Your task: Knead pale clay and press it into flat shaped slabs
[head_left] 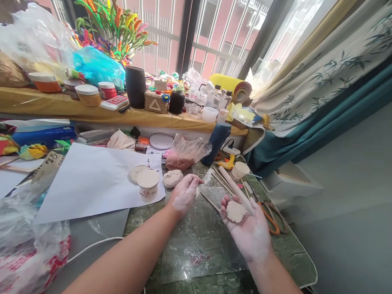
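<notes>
My right hand [250, 231] is turned palm up, its fingers curled around a flat round piece of pale dough [236, 211] with an uneven edge. My left hand [185, 194] hovers to its left, fingers drawn together; anything between them is hidden. White powder coats both hands. Just behind the left hand sits a larger lump of pale dough [173, 178]. Under both hands a clear plastic sheet [200, 246], dusted with powder, covers part of the dark green tabletop. A pale rolling pin [231, 182] and several thin sticks [210, 202] lie beyond my right hand.
Orange-handled scissors [273, 219] lie right of my right hand. Left are a paper cup [148, 186] and white paper [96, 181]. Behind stand a bag of reddish material [180, 158], a dark blue cylinder [217, 141], a yellow glue gun [227, 163] and another cup [240, 170].
</notes>
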Demonstrator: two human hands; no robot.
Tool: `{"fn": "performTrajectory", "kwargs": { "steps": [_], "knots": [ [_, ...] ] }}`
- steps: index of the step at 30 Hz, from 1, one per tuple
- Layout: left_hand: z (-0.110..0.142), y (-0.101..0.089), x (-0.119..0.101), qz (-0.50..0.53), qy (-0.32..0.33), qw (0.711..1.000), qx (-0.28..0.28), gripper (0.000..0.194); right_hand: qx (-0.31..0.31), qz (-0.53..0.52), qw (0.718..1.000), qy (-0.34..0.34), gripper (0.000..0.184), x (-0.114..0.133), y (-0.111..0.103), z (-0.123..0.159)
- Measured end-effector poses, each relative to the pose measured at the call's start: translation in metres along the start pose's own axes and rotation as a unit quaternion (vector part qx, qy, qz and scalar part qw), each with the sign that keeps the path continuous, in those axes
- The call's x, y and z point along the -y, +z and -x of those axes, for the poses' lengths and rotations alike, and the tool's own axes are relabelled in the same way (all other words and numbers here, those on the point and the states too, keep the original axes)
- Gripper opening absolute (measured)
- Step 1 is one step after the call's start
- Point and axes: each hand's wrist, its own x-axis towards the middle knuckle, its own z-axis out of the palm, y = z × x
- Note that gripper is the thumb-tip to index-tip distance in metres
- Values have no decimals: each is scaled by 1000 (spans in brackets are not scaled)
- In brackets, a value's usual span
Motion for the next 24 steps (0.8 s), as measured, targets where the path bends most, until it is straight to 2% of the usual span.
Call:
{"fn": "performTrajectory", "kwargs": {
  "steps": [3,7,9,11,12,14,16,18,19,20,21,22,23,24],
  "knots": [
    [4,0,-10,-25,11,1000,5,39,46,-52,995,68,38,7,16,-4],
    [12,-1,-22,-25,70,996,40,29,43,-6,998,48,42,6,42,-7],
    [17,0,-25,-47,110,989,88,46,67,51,996,15,52,7,57,-7],
    [19,2,-25,-80,123,982,117,62,111,110,988,-21,60,9,69,-7],
    [19,3,-23,-96,117,982,114,59,134,133,982,-29,62,11,72,-7],
    [15,5,-17,-101,86,988,79,41,177,160,971,-8,64,13,74,-10],
    [9,5,-12,-46,33,998,26,33,200,187,962,25,63,17,65,-20],
    [3,4,-8,49,-28,998,-10,38,175,267,948,-5,54,27,49,-39],
    [0,2,-7,90,-53,994,-18,40,142,339,928,-59,46,34,39,-53],
    [-2,1,-7,121,-71,990,-23,40,95,435,886,-130,41,43,29,-68],
    [-3,-1,-8,141,-82,986,-23,40,46,539,815,-208,41,53,18,-84],
    [-4,-2,-8,153,-87,984,-22,39,1,640,719,-271,41,62,9,-99],
    [-4,-4,-8,164,-89,982,-26,38,-16,727,622,-291,38,70,0,-114],
    [-4,-4,-9,172,-89,981,-29,39,-6,752,596,-281,34,77,-7,-126]
  ]
}}
